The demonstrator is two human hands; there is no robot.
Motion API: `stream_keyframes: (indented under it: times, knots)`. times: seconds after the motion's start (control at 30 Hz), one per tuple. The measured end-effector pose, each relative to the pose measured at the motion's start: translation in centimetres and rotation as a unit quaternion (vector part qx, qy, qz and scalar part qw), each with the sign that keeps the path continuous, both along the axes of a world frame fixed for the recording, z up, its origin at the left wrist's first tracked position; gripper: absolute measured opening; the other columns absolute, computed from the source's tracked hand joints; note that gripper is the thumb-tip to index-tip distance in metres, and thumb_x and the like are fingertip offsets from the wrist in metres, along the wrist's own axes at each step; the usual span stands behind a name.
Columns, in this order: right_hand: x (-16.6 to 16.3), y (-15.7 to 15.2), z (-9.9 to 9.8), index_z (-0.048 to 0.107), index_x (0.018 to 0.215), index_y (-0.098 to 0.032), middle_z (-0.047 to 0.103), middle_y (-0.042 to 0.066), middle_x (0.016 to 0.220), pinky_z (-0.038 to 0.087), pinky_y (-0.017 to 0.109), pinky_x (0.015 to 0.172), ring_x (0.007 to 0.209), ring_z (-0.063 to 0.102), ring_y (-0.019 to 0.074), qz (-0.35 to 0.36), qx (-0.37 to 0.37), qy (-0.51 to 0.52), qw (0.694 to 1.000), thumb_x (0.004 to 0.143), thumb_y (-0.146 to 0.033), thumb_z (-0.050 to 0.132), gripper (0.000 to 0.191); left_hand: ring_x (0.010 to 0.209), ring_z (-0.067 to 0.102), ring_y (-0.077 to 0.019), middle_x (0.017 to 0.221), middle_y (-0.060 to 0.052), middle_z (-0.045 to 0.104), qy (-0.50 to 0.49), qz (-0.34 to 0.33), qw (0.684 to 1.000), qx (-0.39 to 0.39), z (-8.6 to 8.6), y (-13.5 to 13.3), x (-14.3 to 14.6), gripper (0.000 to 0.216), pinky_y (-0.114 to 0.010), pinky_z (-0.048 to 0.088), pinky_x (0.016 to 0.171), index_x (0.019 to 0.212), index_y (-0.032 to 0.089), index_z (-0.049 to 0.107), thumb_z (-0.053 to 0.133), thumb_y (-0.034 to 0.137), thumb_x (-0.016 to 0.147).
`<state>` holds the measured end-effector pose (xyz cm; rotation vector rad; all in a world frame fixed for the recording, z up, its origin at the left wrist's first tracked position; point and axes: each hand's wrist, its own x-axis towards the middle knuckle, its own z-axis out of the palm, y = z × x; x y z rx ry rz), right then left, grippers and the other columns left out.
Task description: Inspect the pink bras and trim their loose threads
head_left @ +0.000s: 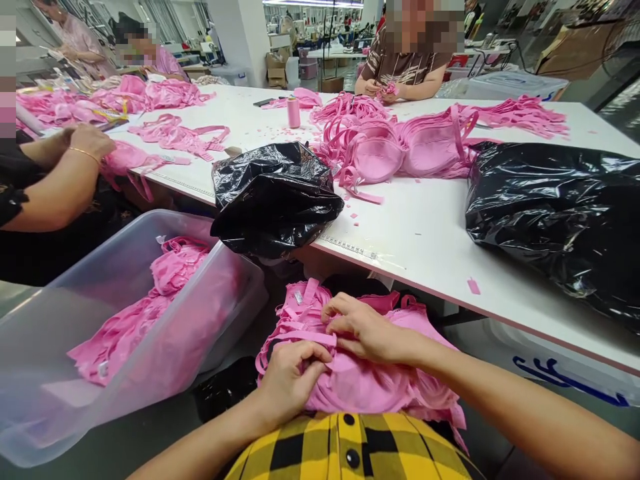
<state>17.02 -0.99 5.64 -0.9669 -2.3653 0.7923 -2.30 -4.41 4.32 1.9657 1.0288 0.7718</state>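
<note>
A heap of pink bras (365, 380) lies on my lap, below the white table's edge. My left hand (293, 380) is closed, pinching a pink strap (305, 337) at the heap's left side. My right hand (365, 327) rests on top of the heap with fingers curled, pinching the same pink fabric next to the left thumb. Both hands touch each other over the strap.
A clear plastic bin (65, 373) with pink bras stands at my left. On the white table (425, 233) lie two black plastic bags (273, 197) (560, 213), piles of pink bras (400, 147) and a pink thread spool (293, 111). Other people work at the left and far sides.
</note>
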Motion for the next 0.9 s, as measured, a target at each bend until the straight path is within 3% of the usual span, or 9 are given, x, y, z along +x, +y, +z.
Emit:
stream_keyframes:
  times: [0.17,0.3,0.47,0.6,0.7,0.83,0.9]
  knots:
    - [-2.6,0.0,-0.9,0.055,0.061,-0.016,0.055,0.003,0.080,0.043,0.023,0.063,0.071,0.051,0.0125,-0.097,0.025,0.134,0.986,0.068,0.000,0.051,0.018,0.058,0.064,-0.0120,0.068,0.000,0.071,0.020,0.029,0.994,0.102,1.4,0.4,-0.3,0.015,-0.019,0.050,0.059,0.075,0.019,0.067,0.055,0.010,0.075]
    - [-3.9,-0.4,-2.0,0.052,0.056,-0.017,0.055,0.001,0.074,0.041,0.022,0.061,0.068,0.052,0.0121,-0.142,-0.018,0.150,0.978,0.065,0.001,0.048,0.020,0.050,0.061,-0.0111,0.060,0.001,0.069,0.036,0.079,0.996,0.016,0.4,0.5,-0.9,0.013,-0.018,0.047,0.050,0.068,0.018,0.069,0.059,0.009,0.070]
    - [-4.0,-0.7,-1.9,0.054,0.056,-0.016,0.058,0.000,0.076,0.039,0.022,0.060,0.067,0.053,0.0118,-0.129,-0.031,0.137,0.982,0.063,0.002,0.048,0.020,0.060,0.063,-0.0144,0.064,-0.002,0.069,-0.055,0.153,0.983,-0.087,-1.4,-0.3,-0.5,0.004,-0.020,0.051,0.058,0.065,0.016,0.069,0.067,0.014,0.067]
    - [-3.9,-0.4,-1.5,0.057,0.058,-0.016,0.058,0.000,0.074,0.039,0.022,0.059,0.064,0.052,0.0114,-0.144,-0.032,0.119,0.982,0.063,0.002,0.050,0.020,0.071,0.064,-0.0159,0.075,-0.004,0.068,-0.102,0.172,0.977,-0.073,-2.2,-0.6,0.0,0.006,-0.022,0.053,0.064,0.063,0.016,0.068,0.066,0.016,0.068]
    - [-3.5,-0.6,-0.9,0.057,0.058,-0.016,0.059,0.001,0.075,0.040,0.023,0.059,0.065,0.053,0.0122,-0.138,-0.031,0.100,0.985,0.064,0.003,0.050,0.020,0.067,0.064,-0.0152,0.072,-0.004,0.068,-0.084,0.161,0.981,-0.061,-2.8,-0.6,0.2,0.006,-0.022,0.052,0.063,0.066,0.016,0.068,0.063,0.014,0.070]
    - [-2.2,-3.3,0.5,0.063,0.087,-0.017,0.060,0.007,0.093,0.044,0.027,0.069,0.082,0.055,0.0167,-0.160,0.033,0.116,0.980,0.078,-0.006,0.050,0.020,0.061,0.063,-0.0148,0.067,-0.003,0.069,-0.064,0.162,0.981,-0.088,-3.1,-0.6,0.2,0.009,-0.022,0.051,0.057,0.071,0.015,0.068,0.060,0.012,0.070]
    - [-1.6,-5.1,0.7,0.063,0.086,-0.018,0.060,0.005,0.081,0.041,0.025,0.060,0.072,0.055,0.0157,-0.168,0.072,0.076,0.980,0.083,-0.010,0.049,0.017,0.062,0.064,-0.0153,0.068,-0.003,0.070,-0.060,0.167,0.980,-0.095,-2.9,-0.5,0.2,0.009,-0.023,0.051,0.059,0.071,0.015,0.069,0.061,0.011,0.069]
